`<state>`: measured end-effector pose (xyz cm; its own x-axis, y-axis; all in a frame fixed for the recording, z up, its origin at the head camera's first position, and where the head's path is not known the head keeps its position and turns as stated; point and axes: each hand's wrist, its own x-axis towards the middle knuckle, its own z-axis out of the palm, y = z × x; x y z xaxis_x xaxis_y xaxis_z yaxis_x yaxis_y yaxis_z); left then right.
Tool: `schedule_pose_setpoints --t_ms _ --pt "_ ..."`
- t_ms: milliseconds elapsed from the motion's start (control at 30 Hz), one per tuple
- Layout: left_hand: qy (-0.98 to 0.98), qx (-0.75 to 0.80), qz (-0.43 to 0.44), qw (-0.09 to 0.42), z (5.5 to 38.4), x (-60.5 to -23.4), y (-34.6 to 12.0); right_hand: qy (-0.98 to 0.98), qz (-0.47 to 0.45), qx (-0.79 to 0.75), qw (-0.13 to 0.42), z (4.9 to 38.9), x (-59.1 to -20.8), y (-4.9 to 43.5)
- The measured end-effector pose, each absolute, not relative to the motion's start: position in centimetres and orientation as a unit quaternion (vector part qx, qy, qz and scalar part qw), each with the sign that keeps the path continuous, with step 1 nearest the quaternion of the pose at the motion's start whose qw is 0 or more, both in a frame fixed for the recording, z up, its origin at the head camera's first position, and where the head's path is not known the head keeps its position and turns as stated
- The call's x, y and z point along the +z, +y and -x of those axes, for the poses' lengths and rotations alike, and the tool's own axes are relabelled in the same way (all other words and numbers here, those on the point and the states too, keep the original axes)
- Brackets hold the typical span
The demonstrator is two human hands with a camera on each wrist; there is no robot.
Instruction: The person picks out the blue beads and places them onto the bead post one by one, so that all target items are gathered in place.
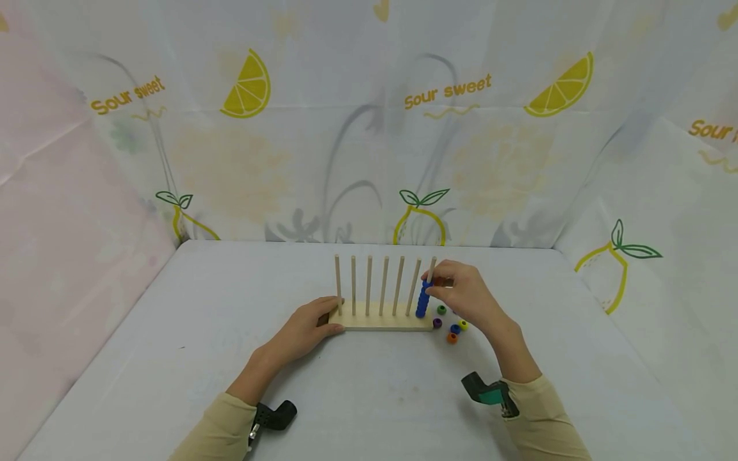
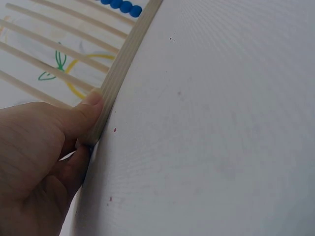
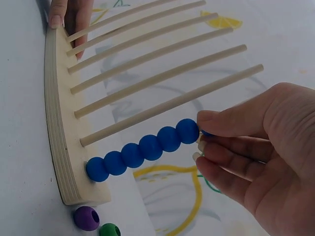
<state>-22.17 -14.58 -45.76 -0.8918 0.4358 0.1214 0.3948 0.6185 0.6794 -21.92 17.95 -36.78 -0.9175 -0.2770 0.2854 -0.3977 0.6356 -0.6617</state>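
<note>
A wooden peg rack, its base (image 1: 380, 324) carrying a row of several upright pegs, stands on the table. Its left end is gripped by my left hand (image 1: 302, 328), thumb on the front edge in the left wrist view. Several blue beads (image 3: 150, 147) are stacked on the rightmost peg, down to the base. At the top of that stack my right hand (image 1: 468, 296) pinches another blue bead (image 3: 207, 133) between thumb and fingers; most of that bead is hidden. The other pegs (image 3: 172, 104) hold no beads.
Loose beads lie right of the base: a purple bead (image 1: 437, 323), a green bead (image 1: 441, 309), a blue bead (image 1: 455, 328), a yellow bead (image 1: 463, 324) and an orange bead (image 1: 452, 338). A printed cloth (image 1: 323, 160) hangs behind the white table (image 1: 369, 397).
</note>
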Motion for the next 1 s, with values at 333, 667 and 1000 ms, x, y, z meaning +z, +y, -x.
schedule_pose_setpoints --t_ms 333,667,1000 --pt "0.9 0.371 -0.227 0.03 22.18 -45.82 -14.49 -0.909 -0.178 0.371 0.065 21.94 -36.96 18.04" --pt "0.9 0.371 -0.228 0.028 22.15 -45.74 -14.49 -0.909 -0.181 0.371 0.065 21.96 -37.03 18.12" --pt "0.9 0.369 -0.23 0.024 22.21 -45.89 -14.56 -0.906 -0.184 0.375 0.066 22.09 -37.15 18.1"
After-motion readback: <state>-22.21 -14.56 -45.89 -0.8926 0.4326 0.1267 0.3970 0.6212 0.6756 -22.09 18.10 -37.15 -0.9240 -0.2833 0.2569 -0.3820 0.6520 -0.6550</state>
